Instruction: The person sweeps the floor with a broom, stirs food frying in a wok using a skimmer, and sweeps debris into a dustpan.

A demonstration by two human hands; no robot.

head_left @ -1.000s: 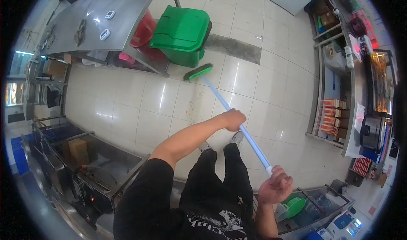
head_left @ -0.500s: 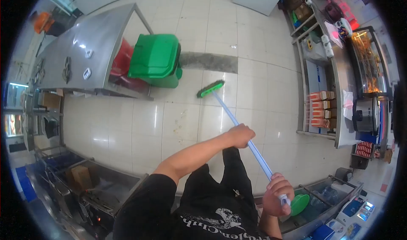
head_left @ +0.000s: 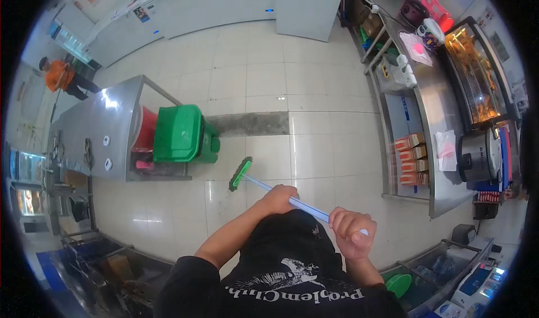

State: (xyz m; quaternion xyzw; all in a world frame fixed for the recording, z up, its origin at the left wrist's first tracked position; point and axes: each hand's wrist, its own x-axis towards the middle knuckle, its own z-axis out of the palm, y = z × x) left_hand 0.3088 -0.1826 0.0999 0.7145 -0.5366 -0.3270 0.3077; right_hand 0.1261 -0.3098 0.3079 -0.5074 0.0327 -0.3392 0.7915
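A broom with a green bristled head (head_left: 240, 174) and a pale blue handle (head_left: 309, 208) reaches out in front of me. Its bristles rest on the tiled floor, just right of and below a green wheelie bin (head_left: 177, 134). Partway along the handle, my left hand (head_left: 279, 199) is closed around it. My right hand (head_left: 352, 231) grips the top end, and the handle's tip shows beyond its fingers.
A steel table (head_left: 120, 116) stands left, with a red bin (head_left: 147, 128) under its end. Steel shelving (head_left: 412, 206) on the right bears a heated food display (head_left: 474, 74) and a cooker (head_left: 477, 156). White freezers (head_left: 219, 9) line the back. A person in orange (head_left: 59, 75) is far left.
The broom head has swung left and nearer to my body, its handle now lying flatter across the view. Both hands have kept their grip. My view has tipped up, showing more of the freezers.
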